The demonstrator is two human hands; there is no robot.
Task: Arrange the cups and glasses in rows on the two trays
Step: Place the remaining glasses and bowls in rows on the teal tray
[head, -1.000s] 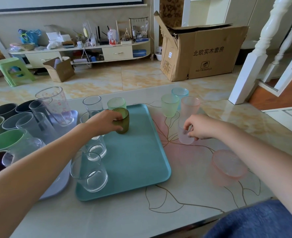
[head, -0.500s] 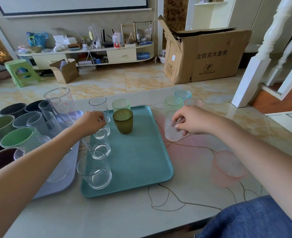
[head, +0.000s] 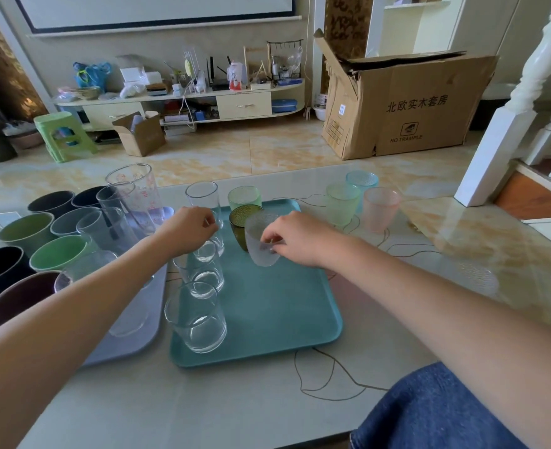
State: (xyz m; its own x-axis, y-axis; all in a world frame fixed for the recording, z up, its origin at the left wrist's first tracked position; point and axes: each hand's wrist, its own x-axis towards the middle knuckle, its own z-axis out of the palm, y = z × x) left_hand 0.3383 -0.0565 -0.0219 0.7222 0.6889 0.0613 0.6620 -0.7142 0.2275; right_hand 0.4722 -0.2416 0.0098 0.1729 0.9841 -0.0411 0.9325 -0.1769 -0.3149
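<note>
1. Your right hand [head: 295,238] pinches the frosted cup [head: 261,241] over the teal tray [head: 277,306] — set it down just near of the dark green cup [head: 242,222].
2. Your left hand [head: 188,230] grips a clear glass [head: 210,241] — keep it steady.

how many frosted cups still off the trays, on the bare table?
3. A green frosted cup, a blue frosted cup behind it, and a pink frosted cup to its right, all past the teal tray. None look hidden.

Tilted frosted cup [head: 261,241] over teal tray [head: 277,306], beside dark green cup [head: 243,222].
</note>
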